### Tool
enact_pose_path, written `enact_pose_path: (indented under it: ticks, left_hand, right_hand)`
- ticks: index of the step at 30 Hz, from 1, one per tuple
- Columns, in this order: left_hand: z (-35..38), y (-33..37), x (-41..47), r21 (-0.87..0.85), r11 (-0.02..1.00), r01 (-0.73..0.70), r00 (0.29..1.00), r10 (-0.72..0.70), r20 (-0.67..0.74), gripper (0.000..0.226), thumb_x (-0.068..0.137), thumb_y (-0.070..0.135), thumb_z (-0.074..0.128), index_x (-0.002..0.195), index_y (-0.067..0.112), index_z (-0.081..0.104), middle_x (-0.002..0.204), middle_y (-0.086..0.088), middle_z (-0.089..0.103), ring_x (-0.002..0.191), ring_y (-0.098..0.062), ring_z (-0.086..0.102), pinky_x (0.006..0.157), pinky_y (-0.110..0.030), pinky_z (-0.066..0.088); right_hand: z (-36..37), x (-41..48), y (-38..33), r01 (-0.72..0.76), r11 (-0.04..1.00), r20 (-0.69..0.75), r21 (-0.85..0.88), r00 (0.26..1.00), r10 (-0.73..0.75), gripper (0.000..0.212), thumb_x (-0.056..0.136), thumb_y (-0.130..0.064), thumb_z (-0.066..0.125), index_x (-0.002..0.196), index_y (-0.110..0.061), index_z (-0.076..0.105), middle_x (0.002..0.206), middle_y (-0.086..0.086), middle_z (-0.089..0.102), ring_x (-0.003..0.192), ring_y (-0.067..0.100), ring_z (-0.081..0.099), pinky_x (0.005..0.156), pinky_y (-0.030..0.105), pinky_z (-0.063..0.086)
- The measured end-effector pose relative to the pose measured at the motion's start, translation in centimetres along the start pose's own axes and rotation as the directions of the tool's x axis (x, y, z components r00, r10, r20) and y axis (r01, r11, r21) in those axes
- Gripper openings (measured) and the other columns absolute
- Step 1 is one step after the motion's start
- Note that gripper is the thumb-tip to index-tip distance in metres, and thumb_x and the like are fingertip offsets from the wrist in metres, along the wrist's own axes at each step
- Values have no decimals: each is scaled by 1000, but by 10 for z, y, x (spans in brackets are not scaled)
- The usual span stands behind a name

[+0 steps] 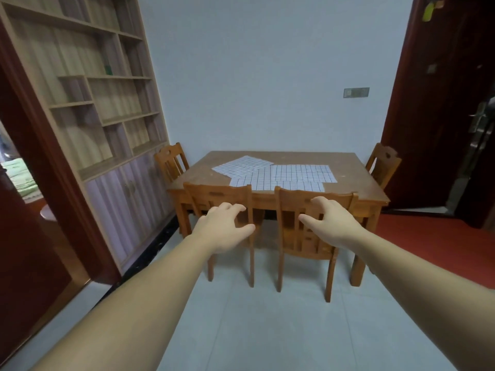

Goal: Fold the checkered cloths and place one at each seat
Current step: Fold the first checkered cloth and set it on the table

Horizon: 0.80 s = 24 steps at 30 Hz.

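Checkered cloths point(302, 173): several white sheets with a dark grid, lying flat and unfolded on the top of the wooden desk point(353, 180). They overlap one another near the desk's centre and its near edge. One, the angled cloth point(242, 165), is turned askew toward the desk's far-left part, and its near corner overlaps its neighbours.

Chairs: four wooden chairs stand at the desk.
- The near-left chair point(218, 195) and the near-right chair point(316, 200) are pushed in along the desk's near side, backs to the camera.
- The left-end chair point(169, 160) stands at the desk's left end.
- The right-end chair point(384, 162) stands at its right end.

Hands: both bare arms reach forward toward the desk's near side.
- The left hand point(222, 228) appears in front of the near-left chair's back, released, fingers spread and loosely bent, grasping nothing.
- The right hand point(332, 223) appears in front of the near-right chair's back in the same relaxed, empty pose.
- Whether either hand touches a chair cannot be told. Both are well apart from the cloths.

Surroundings: an open wooden bookshelf point(93, 89) with cupboards below stands left of the desk. A pale wall with a switch plate point(356, 92) lies behind the desk, and a dark red door point(439, 103) is to its right. Grey floor tiles point(267, 330) lie on the near side of the desk.
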<state>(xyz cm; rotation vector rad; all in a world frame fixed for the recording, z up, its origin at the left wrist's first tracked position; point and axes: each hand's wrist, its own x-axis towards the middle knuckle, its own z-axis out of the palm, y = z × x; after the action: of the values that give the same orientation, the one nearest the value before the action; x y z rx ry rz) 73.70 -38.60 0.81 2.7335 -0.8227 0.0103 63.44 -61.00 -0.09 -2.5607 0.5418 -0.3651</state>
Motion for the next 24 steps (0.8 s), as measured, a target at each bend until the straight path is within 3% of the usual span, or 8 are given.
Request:
enact_pose_path:
  ticks: [5,12,24]
  left_hand:
    - [30,-2,125,-13,999,-46,999,46,1,63,89,63,44,145,36,36,152,5,36,137,-22,35,108,-46,38]
    - [77,-15,334,-87,991,-99,993,105,60,65,88,63,45,146,34,35,152,4,37,138,-21,35,110,-46,34]
    - [98,34,613,-123,978,-167,983,175,55,64,89,60,48,146,33,36,153,4,33,139,-21,32,110,-49,33]
  right_hand:
    - [16,110,33,10,998,10,-57,1000,-9,69,90,-57,52,147,-23,34,151,3,40,133,24,43,105,41,43]
    - [29,295,86,90,918,111,-387,993,-51,67,91,-58,47,148,-28,30,153,-1,35,135,23,40,105,46,41]
    - [13,552,161,-4,943,22,-334,1000,12,67,91,-57,48,147,-26,32,152,-1,36,134,23,41,105,45,40]
